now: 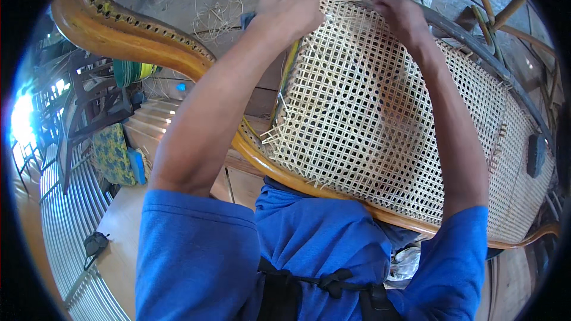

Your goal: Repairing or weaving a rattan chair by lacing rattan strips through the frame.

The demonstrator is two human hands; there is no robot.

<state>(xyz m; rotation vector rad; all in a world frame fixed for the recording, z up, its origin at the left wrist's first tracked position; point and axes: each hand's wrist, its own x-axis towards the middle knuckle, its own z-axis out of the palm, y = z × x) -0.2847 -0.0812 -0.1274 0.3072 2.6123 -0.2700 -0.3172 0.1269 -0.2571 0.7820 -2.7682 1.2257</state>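
1. The woven cane panel is lying in front of the torso, from the centre out toward 3 o'clock, with the amber wooden frame curving along its near edge.

2. Its long axis is running roughly from 11 to 4 o'clock; the ragged end with loose strands is facing 9 o'clock, and the far end is pointing toward 4.

3. The left hand is resting at the panel's corner near 12 o'clock. Its grip is showing bent fingers and raised knuckles, but I cannot tell how far open it is or what it has hold of.

4. The right hand is hanging at the panel's far edge, between 1 and 2 o'clock. Its grip is also bent inward — how far open, and around what, I cannot tell.

5. The cane is looking light and springy, likely firm across the mesh yet brittle at its thin strand ends; the frame is seeming stiff, heavier and rather smooth.

6. The panel's border, close to the frame, is offering the surest hold, I judge — single loose ends are probably asking for a gentle pinch.

7. A dark block is sitting on the panel at 3 o'clock.
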